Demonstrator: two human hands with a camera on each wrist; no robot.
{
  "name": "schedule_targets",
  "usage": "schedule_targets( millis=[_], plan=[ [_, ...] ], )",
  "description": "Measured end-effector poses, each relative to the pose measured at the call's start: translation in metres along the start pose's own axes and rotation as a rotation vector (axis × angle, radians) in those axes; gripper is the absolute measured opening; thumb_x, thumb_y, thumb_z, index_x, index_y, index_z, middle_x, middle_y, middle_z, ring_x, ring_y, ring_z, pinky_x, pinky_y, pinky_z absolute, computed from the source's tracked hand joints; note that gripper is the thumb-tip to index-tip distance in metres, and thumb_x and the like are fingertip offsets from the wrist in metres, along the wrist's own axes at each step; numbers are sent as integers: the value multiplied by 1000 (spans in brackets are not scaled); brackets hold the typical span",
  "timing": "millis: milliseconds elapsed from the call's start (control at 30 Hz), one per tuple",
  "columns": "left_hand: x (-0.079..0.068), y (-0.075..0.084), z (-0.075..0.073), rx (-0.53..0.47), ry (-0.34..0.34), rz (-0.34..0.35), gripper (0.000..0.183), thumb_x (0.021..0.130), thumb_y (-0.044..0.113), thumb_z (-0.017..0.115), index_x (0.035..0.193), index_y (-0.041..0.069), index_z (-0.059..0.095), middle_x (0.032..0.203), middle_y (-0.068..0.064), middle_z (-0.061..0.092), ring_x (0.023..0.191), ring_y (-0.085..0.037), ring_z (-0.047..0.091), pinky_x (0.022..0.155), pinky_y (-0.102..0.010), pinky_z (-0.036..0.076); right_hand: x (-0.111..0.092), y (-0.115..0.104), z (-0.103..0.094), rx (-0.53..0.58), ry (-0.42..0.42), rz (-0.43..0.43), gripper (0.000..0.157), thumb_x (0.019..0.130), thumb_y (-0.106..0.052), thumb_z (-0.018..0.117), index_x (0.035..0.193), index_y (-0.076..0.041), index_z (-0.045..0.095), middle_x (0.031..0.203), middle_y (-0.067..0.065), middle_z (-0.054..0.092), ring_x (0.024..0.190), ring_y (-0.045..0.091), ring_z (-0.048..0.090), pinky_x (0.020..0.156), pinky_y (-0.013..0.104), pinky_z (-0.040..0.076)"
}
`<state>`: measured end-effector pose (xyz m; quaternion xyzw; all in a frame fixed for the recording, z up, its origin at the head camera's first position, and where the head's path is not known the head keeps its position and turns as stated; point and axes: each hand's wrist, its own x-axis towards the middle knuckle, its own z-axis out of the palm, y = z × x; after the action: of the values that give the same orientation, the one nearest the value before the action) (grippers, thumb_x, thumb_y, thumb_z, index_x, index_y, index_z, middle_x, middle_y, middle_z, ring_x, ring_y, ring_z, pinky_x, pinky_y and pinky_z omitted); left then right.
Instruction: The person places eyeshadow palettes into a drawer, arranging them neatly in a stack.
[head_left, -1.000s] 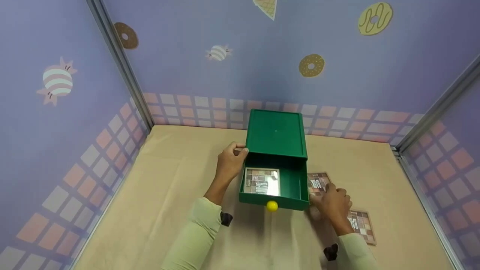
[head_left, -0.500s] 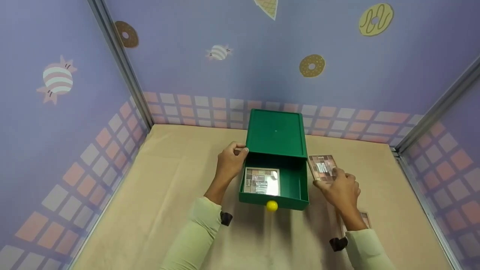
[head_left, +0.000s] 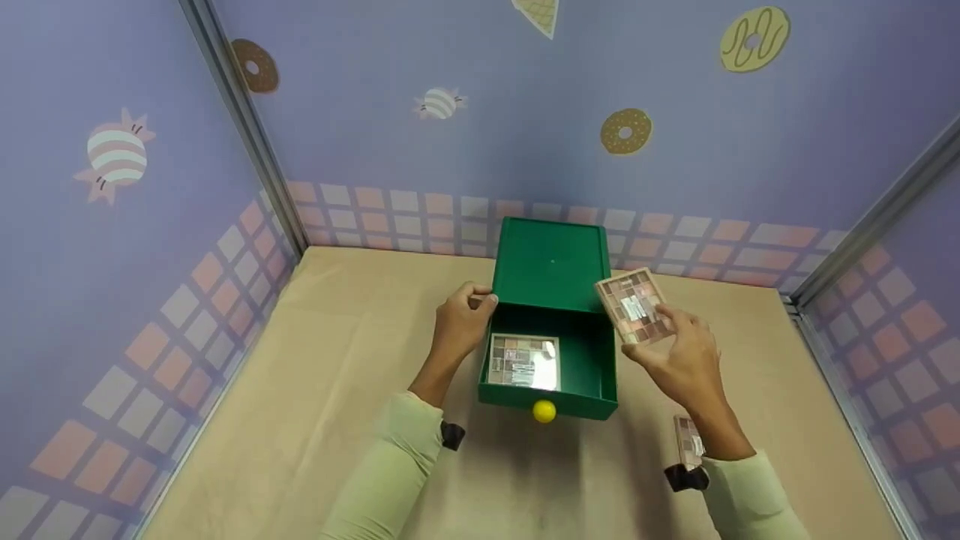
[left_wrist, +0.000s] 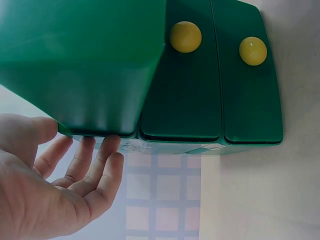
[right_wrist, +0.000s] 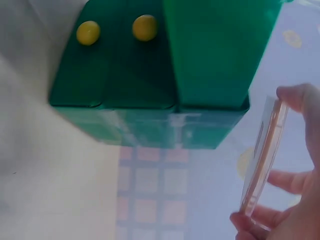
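Observation:
A green drawer cabinet (head_left: 553, 262) has its top drawer (head_left: 589, 367) pulled out. Inside that drawer, on the left, lies an eyeshadow palette (head_left: 517, 361) with a shiny cover. My right hand (head_left: 684, 360) pinches a second eyeshadow palette (head_left: 636, 306) by its edges, raised and tilted beside the cabinet's right top edge. The right wrist view shows this held palette (right_wrist: 262, 155) edge-on between thumb and fingers. My left hand (head_left: 463, 316) touches the cabinet's left side near the front; in the left wrist view its fingertips (left_wrist: 112, 142) rest against the green side.
Another palette (head_left: 685, 441) lies on the cloth-covered table (head_left: 360, 375), partly hidden by my right forearm. The top drawer's yellow knob (head_left: 544, 411) sticks out in front. Two lower drawers (left_wrist: 185, 100) are closed. Patterned walls (head_left: 450, 165) stand behind and at the sides.
My right hand has lifted the palette from beside the drawer, moving it up and away to the cabinet's top right edge. My left hand and the drawer have stayed put.

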<state>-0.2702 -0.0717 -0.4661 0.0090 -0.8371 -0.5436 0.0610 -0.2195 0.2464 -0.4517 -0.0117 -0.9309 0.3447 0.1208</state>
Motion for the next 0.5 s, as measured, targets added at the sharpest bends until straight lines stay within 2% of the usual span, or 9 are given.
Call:
schedule_targets(
  millis=[200,500],
  plan=[
    [0,1,-1,-1,-2,-5,28,102,32,59,123,17,69,115,-6,73,106,-23,69,87,-44,56,-3,-14,0,-2,-115,-159,77,78,-31,85,144,-8,52,148,25,46,128,47,46,105,70,37],
    [1,0,0,12,-4,-1,27,102,31,59,123,18,69,115,-7,74,105,-24,69,87,-44,56,0,-32,10,-66,-286,-371,80,72,-36,88,143,-15,56,147,17,49,126,43,50,102,68,44]
  ],
)
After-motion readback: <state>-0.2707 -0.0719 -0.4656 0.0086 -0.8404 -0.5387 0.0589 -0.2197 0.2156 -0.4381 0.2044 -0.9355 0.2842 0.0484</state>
